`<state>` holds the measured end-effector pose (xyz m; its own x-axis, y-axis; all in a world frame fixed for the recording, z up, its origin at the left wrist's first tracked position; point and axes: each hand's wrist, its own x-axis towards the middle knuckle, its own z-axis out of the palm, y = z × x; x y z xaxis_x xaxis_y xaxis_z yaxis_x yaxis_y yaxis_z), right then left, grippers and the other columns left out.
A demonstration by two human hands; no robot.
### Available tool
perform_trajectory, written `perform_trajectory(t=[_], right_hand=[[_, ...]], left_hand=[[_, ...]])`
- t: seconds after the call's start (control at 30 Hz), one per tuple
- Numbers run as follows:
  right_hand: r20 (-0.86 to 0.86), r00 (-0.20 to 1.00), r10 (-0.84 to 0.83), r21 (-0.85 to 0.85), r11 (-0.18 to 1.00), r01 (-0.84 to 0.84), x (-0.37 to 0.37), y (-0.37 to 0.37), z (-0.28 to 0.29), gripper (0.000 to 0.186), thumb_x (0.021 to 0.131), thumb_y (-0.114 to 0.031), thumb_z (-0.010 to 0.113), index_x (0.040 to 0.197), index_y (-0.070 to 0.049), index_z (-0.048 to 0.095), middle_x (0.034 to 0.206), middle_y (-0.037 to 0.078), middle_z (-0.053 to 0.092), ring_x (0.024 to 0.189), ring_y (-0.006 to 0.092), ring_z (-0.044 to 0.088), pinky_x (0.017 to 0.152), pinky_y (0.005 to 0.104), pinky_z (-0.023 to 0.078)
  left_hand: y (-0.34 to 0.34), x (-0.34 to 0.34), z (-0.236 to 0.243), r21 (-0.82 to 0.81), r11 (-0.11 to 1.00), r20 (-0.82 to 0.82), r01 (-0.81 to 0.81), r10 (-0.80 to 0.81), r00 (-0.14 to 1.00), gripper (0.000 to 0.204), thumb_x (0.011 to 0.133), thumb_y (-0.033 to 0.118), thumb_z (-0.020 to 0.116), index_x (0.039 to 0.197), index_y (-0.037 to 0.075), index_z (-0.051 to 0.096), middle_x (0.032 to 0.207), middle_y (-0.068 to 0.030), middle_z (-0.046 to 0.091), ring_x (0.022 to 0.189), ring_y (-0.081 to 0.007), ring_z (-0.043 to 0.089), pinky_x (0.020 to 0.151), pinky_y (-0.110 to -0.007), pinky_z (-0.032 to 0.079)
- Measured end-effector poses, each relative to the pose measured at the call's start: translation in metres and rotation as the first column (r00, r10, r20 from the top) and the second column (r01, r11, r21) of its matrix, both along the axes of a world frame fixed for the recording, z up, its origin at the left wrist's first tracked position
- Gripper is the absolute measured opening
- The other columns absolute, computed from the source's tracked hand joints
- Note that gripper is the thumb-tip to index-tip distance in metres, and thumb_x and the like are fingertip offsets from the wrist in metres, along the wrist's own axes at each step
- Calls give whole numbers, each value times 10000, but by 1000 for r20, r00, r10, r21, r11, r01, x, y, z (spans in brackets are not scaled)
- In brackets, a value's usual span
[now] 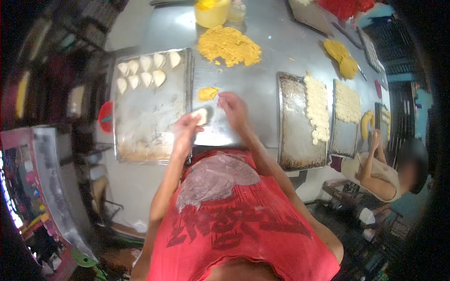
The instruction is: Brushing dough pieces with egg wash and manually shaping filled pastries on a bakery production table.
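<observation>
My left hand holds a pale piece of dough between thumb and fingers, over the table's near edge. Just to its right, my right hand is raised with its fingers bent together. Something pale and thin seems to show by those fingertips, too blurred to name. Beyond both hands lies a small lump of yellow filling, apart from the large crumbly yellow heap farther back. On my left, a worn metal baking tray carries two rows of folded half-round dough pieces at its far end.
Right of me, a second tray and a third tray hold small pale dough pieces. A long yellow mass lies beyond them. A yellow tub stands at the back. Another person works at the table's right side.
</observation>
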<state>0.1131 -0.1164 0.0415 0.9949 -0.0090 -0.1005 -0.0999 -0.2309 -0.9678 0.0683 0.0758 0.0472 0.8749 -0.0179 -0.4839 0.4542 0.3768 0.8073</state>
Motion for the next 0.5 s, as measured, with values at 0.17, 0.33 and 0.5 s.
perform_trajectory(t=[0.17, 0.33, 0.5], right_hand=[[439, 868, 231, -477, 879, 6, 62, 31, -70, 293, 897, -139, 648, 1156, -3, 666, 1097, 189, 684, 1023, 345, 621, 915, 426, 498], [286, 841, 459, -667, 725, -169, 69, 31, -69, 239, 902, -128, 619, 1096, -12, 694, 1107, 208, 679, 1045, 380, 610, 938, 449, 485], [89, 894, 440, -819, 543, -186, 73, -18, -71, 220, 924, -146, 565, 1040, -12, 695, 1021, 156, 695, 942, 318, 642, 880, 436, 512]], left_hand=[[76, -14, 8, -94, 986, 34, -140, 144, 989, 259, 883, 156, 746, 1071, -1, 663, 992, -94, 706, 827, -127, 664, 702, -243, 536], [89, -24, -6, -104, 979, -50, -175, 171, 984, 302, 883, 148, 745, 1127, 6, 641, 997, -89, 710, 850, -141, 676, 723, -246, 532], [45, -15, 3, -157, 981, 38, -110, 118, 992, 325, 888, 82, 723, 1176, -13, 609, 1020, -90, 711, 893, -166, 686, 788, -271, 556]])
